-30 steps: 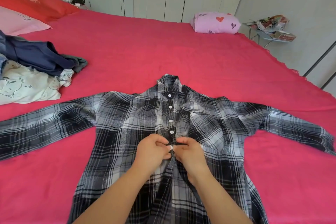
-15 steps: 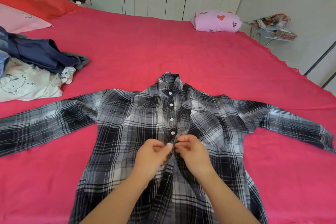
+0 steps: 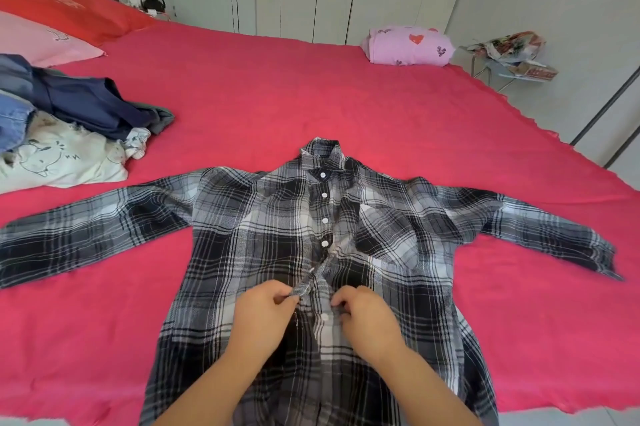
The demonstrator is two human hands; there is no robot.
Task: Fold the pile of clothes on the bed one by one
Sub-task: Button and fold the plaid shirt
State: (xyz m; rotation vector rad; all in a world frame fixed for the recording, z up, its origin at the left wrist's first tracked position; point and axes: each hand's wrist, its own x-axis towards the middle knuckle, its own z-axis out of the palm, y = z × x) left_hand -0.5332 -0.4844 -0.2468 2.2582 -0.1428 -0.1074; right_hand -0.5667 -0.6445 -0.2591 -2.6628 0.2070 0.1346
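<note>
The bed [image 3: 311, 86], covered in a pink-red sheet, is filling most of the view. The plaid shirt [image 3: 249, 228] is lying face up across its near half with the sleeves spread, and its hem is running out of frame at the bottom. The clothes pile [image 3: 79, 135] is sitting at the left, cut off by the frame edge. The left hand [image 3: 265, 316] is pinching the loose placket strip. The right hand [image 3: 369, 320] is gripping the opposite front edge beside a white button [image 3: 324, 317], its finger ends tucked out of sight.
</note>
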